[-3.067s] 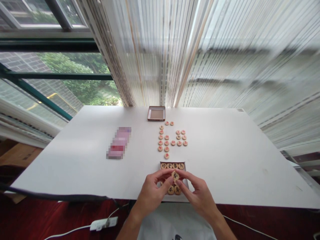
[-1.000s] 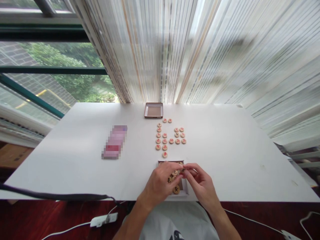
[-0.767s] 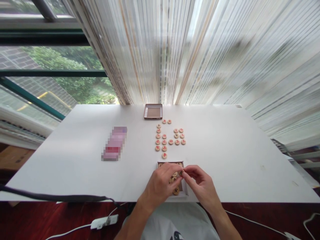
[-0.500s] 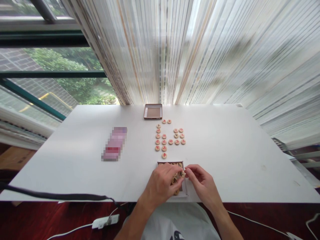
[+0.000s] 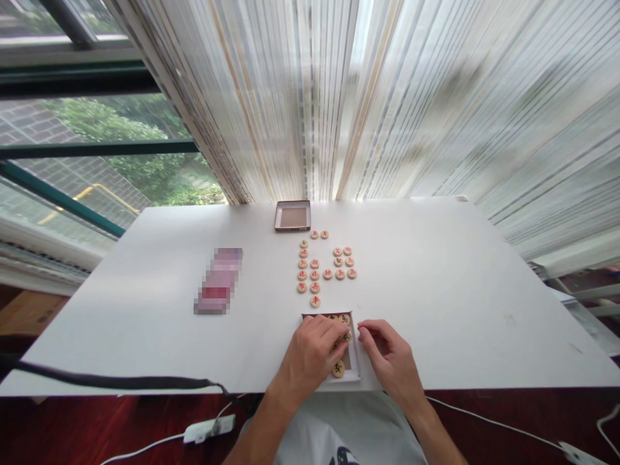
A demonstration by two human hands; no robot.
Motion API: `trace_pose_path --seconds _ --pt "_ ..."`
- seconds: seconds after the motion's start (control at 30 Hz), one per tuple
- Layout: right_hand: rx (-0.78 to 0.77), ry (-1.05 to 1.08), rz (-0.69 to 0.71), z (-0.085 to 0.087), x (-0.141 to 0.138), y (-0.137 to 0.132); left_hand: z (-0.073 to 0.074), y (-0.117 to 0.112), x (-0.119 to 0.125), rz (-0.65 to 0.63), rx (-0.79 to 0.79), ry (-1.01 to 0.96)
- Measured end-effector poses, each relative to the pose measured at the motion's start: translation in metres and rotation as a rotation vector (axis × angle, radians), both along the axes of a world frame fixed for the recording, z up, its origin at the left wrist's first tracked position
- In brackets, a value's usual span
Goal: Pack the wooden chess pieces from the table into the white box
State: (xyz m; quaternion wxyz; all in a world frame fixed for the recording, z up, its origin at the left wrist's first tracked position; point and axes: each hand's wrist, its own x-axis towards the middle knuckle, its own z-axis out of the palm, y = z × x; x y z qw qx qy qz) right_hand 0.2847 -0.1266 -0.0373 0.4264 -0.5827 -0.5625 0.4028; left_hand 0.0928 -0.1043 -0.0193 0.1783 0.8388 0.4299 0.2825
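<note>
My left hand (image 5: pixel 312 349) reaches over a shallow open box (image 5: pixel 355 361) at the table's near edge, its fingers bent. Between its thumb and fingertips is a round wooden Chinese chess piece (image 5: pixel 346 336) with a black character. Other black-lettered pieces lie in the box, including one at the top right corner (image 5: pixel 344 319) and one near the bottom (image 5: pixel 338 369); my left hand hides the rest. Just right of the box, my right hand (image 5: pixel 390 352) has its thumb and index finger drawn together, with no piece visible in them.
Beyond the box, several chess pieces (image 5: pixel 315 275), mostly red-lettered, lie flat in loose rows on the white table (image 5: pixel 436 290). An open box lid (image 5: pixel 292 217) rests by the curtain. A blurred pink rectangle (image 5: pixel 219 281) lies left. A black cable (image 5: pixel 121 378) crosses the near left.
My right fingertips have come away from the piece they were touching at my left hand. In my left hand the piece sits slightly lower over the box. The whole view has shifted a little.
</note>
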Motion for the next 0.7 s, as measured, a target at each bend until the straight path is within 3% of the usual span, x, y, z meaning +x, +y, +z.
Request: trace_pose_path --seconds 0.7 --pt "0.092 -0.116 0.098 -0.002 -0.003 0.001 0.002 0.001 0.011 0.090 -0.102 0.084"
